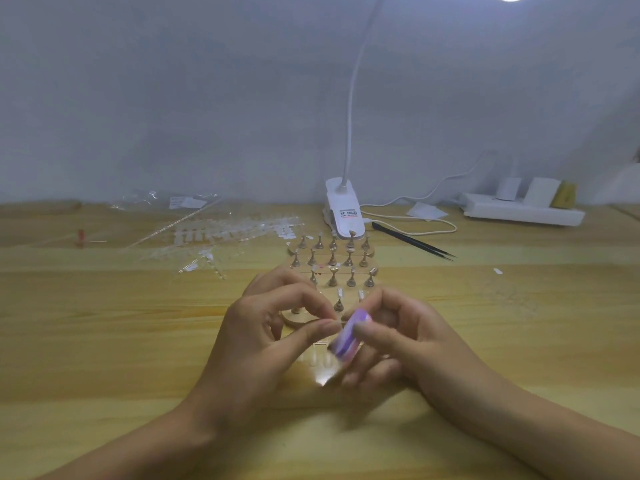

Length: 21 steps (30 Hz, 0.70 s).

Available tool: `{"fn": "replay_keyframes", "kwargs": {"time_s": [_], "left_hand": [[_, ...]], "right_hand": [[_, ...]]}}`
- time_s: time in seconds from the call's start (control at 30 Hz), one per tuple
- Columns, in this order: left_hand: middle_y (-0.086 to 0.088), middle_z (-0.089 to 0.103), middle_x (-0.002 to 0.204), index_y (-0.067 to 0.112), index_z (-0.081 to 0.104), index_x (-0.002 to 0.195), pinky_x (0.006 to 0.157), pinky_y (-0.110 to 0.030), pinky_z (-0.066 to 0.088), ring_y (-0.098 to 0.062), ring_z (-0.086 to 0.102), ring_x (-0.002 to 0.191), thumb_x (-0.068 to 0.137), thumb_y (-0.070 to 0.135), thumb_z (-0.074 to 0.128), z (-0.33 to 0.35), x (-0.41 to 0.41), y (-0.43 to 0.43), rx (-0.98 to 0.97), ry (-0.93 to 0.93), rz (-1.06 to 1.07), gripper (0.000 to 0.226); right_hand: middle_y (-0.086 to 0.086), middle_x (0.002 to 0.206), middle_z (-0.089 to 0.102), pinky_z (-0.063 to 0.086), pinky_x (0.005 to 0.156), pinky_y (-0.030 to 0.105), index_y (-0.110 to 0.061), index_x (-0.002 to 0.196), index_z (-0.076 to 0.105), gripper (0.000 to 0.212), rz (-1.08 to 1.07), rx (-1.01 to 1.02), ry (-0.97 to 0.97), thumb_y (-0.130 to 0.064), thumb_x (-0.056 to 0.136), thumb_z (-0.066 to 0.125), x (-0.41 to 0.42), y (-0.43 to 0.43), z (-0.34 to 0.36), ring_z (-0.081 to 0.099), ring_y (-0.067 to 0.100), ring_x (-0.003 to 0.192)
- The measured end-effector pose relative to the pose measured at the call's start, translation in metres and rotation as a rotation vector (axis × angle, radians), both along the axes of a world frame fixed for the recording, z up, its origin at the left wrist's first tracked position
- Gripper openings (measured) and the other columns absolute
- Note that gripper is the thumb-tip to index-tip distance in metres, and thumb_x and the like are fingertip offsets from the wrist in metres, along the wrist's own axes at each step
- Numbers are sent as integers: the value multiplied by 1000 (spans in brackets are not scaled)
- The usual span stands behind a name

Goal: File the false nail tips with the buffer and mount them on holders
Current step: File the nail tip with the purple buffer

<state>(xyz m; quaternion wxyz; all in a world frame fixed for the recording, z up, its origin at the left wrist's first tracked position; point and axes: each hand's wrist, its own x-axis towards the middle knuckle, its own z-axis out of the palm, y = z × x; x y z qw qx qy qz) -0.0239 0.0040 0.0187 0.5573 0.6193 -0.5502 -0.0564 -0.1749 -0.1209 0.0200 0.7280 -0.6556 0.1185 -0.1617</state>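
Purple buffer (349, 336) sits pinched in our right hand (412, 341), set against the nail tip (335, 321) our left hand (263, 344) pinches steady, just near of the holders (332, 263), likely so mounting is a short reach.

My purple foam buffer block (348, 336) is blurred. My left hand (266, 337) nearly hides the clear plastic nail tip (335, 320).

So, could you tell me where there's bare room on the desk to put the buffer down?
Bare wood lies left of the left hand, in front of the plastic packs, and right of the right hand, in front of the tweezers. It is crowded around the holder stand and by the lamp base.
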Motion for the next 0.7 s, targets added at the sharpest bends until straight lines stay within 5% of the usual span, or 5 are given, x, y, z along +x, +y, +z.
{"fn": "replay_keyframes", "kwargs": {"time_s": [0.23,0.7], "left_hand": [[13,59,87,32,71,72,61,-13,36,-9,56,85,72,38,76,0,0,0,17,3,1,8],[12,59,87,31,71,71,57,-19,37,-10,57,85,73,36,74,1,-1,0,18,36,-5,6]], "right_hand": [[19,91,72,58,55,29,-7,93,59,23,-7,-9,0,-26,86,71,0,1,0,72,29,67],[21,91,72,56,52,27,-5,93,61,24,-19,-15,-18,-24,84,72,1,1,0,70,26,62]]}}
